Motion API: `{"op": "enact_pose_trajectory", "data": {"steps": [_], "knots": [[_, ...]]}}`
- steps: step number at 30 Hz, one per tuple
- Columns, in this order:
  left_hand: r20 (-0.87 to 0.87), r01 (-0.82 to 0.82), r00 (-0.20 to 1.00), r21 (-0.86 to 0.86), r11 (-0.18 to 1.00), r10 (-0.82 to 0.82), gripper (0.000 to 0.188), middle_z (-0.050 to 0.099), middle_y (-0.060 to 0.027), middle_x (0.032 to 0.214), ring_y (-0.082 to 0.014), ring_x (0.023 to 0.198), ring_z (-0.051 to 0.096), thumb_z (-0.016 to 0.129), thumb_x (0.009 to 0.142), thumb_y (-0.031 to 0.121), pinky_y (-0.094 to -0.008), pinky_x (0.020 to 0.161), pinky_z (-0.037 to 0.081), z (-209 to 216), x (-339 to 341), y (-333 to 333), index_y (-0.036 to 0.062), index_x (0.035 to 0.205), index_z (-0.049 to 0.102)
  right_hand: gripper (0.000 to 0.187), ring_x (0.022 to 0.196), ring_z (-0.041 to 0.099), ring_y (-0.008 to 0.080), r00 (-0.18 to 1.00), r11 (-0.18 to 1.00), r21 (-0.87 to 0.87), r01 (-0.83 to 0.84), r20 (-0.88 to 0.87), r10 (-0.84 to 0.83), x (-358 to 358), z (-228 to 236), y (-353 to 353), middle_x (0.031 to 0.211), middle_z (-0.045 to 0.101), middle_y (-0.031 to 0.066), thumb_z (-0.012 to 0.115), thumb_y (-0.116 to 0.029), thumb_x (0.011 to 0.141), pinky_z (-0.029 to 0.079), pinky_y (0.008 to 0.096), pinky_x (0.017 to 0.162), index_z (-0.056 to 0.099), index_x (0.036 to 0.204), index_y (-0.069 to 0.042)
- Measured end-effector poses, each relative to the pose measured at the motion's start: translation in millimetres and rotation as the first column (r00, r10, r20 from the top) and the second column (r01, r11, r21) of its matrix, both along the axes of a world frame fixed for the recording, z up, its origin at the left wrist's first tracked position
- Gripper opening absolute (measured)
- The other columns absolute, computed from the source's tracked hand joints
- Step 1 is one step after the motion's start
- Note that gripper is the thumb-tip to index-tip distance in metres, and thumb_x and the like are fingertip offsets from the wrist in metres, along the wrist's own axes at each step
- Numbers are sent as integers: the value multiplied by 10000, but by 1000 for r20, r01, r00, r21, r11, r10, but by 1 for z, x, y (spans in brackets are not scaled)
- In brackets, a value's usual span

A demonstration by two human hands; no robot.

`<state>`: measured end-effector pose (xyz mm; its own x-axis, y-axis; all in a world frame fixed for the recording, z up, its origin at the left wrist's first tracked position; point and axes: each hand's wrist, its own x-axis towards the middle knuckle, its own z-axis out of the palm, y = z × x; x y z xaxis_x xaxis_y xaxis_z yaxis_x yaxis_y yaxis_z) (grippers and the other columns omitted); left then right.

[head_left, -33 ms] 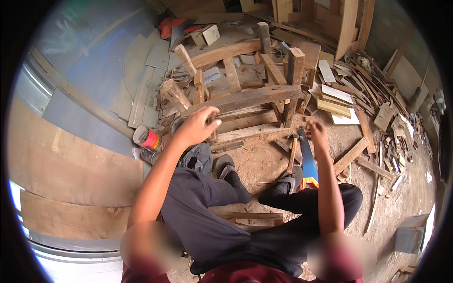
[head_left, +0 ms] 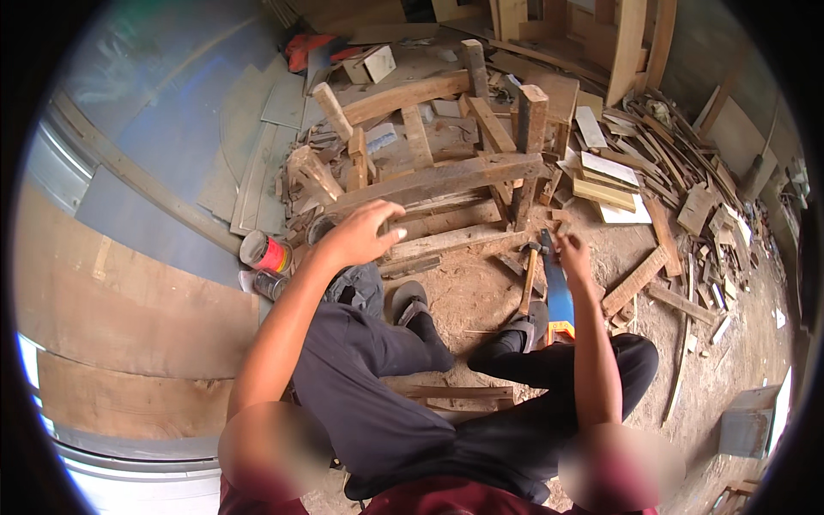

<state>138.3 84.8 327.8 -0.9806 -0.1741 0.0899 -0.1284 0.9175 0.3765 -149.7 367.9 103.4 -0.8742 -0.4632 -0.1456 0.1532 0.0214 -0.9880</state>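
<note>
My left hand hovers at the near side of a rough wooden frame, its thumb and fingers apart and nothing between them. To the right, my right hand is raised above a handsaw with a blue blade and an orange-yellow handle. Its fingers are curled together; whatever they may hold is too small to make out. A hammer with a wooden handle lies just left of the saw, by my right foot. The frame has several upright posts joined by rails.
Scrap wood is heaped along the right. A red paint can stands left of my left forearm, near a dark plastic bag. Large boards cover the left side. A grey metal box sits at the lower right.
My right hand has dropped slightly toward me. My left hand has shifted a little to the right and down. The frame and tools lie as before.
</note>
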Motion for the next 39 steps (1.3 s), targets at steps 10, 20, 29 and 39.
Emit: {"op": "enact_pose_trajectory", "data": {"steps": [10, 20, 29, 39], "knots": [[317, 213, 937, -197, 957, -144, 572, 619, -193, 1229, -343, 1177, 577, 639, 905, 407, -450, 991, 452, -11, -152, 19, 30, 1318, 520, 311, 641, 613, 122, 966, 993, -40, 115, -226, -121, -29, 21, 19, 842, 658, 66, 587, -277, 996, 492, 268, 568, 637, 1020, 28], [42, -285, 950, -280, 917, 309, 953, 545, -213, 1335, -348, 1270, 504, 683, 785, 650, -580, 1038, 378, -108, -253, 11, 21, 1437, 384, 279, 619, 609, 121, 979, 979, 50, 200, 27, -201, -6, 21, 128, 816, 650, 63, 594, -246, 995, 490, 250, 533, 631, 1049, 25], [26, -266, 960, -222, 938, 278, 938, 574, -218, 1314, -340, 1288, 496, 614, 817, 691, -534, 1065, 363, -103, -247, 4, 8, 1425, 407, 290, 647, 615, 100, 936, 937, 1, 348, -49, -348, 36, 100, 141, 808, 649, 51, 596, -265, 991, 498, 239, 564, 632, 1064, 13], [-175, -262, 957, -185, 947, 231, 691, 494, -170, 1394, -319, 1321, 434, 672, 871, 481, -500, 1095, 337, -108, -209, 17, 35, 1359, 473, 297, 672, 612, 113, 981, 987, 96, 129, -156, -113, 131, 182, 105, 825, 647, 53, 597, -274, 992, 490, 250, 597, 629, 1047, 16]]}}
